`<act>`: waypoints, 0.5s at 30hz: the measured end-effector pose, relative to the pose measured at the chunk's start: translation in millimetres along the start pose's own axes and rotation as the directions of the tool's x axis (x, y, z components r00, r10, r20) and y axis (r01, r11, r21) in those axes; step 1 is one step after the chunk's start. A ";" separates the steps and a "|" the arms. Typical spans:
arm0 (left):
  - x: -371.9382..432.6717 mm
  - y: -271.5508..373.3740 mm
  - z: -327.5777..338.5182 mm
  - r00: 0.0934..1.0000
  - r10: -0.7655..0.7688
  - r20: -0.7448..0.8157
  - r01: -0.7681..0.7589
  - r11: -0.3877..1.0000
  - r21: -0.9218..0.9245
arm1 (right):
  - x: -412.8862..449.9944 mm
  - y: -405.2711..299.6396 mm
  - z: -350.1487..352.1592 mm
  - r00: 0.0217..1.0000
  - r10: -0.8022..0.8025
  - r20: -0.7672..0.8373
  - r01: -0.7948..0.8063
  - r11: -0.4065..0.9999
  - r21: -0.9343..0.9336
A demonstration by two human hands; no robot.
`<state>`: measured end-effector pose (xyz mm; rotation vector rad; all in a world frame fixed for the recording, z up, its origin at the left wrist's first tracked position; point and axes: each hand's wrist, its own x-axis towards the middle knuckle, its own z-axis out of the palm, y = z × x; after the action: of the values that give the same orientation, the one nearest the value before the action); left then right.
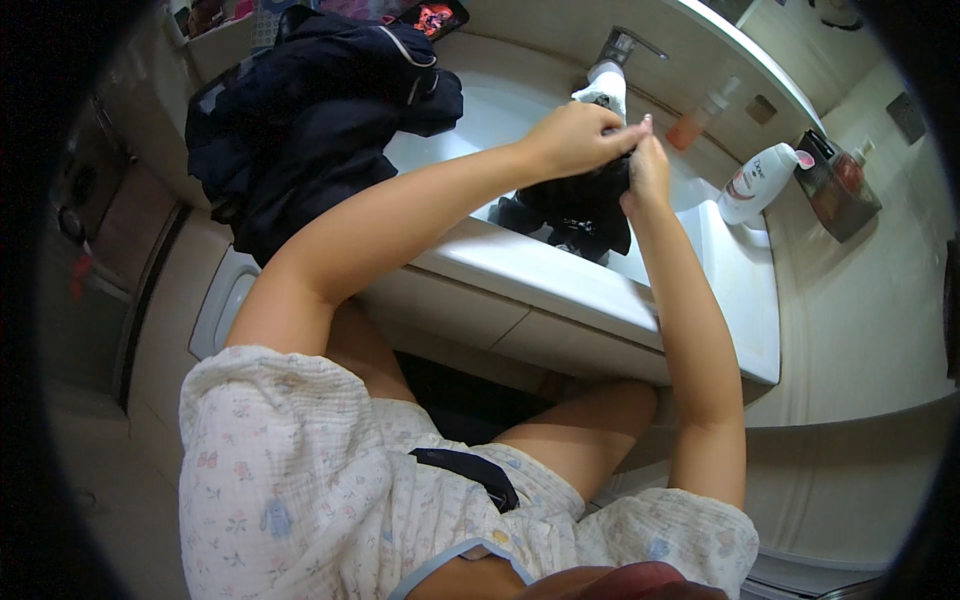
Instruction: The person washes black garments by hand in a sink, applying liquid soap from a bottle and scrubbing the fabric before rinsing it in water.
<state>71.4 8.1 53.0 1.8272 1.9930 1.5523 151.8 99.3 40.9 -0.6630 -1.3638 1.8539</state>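
A wet black cloth item point(581, 195) hangs from both my hands down into the white sink basin point(491, 112). My left hand point(577, 139) grips its upper part from the left, with fingers bent. Close against it, my right hand point(649, 169) closes on the same cloth, and its fingertips point up. Just behind my hands, a white and black piece point(606, 88) lies below the metal faucet point(619, 45); whether it belongs to the cloth item I cannot tell. The lower folds of the black item rest in the basin near its front rim.
A dark navy garment point(322, 112) is heaped over the basin's left side, beside a phone point(435, 16). On the right stand a white Dove bottle point(757, 184) and a pump bottle with orange liquid point(701, 116). A wall-mounted holder point(838, 187) carries another bottle. The mirror cabinet's edge point(757, 67) overhangs behind.
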 end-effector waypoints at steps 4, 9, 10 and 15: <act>-6.0 12.9 15.8 0.912 0.411 0.008 -0.393 0.868 0.304 | -5.2 13.3 0.5 0.962 0.249 0.110 -0.260 0.959 0.109; 10.7 0.0 6.8 0.856 0.496 -0.147 -0.385 0.800 0.461 | -21.5 -0.7 9.8 0.952 0.232 0.200 -0.274 0.936 0.222; 11.6 -0.1 6.1 0.879 0.458 -0.133 -0.340 0.797 0.499 | -22.8 -4.2 11.6 0.950 0.220 0.221 -0.264 0.944 0.196; 18.1 -8.3 -2.2 0.912 0.385 -0.143 -0.260 0.811 0.525 | -13.3 -3.5 8.6 0.933 0.194 0.303 -0.263 0.942 0.206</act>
<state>58.3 22.0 59.1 2.3801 2.4888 1.4968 154.1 84.3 46.7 -0.4615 -1.2387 2.3321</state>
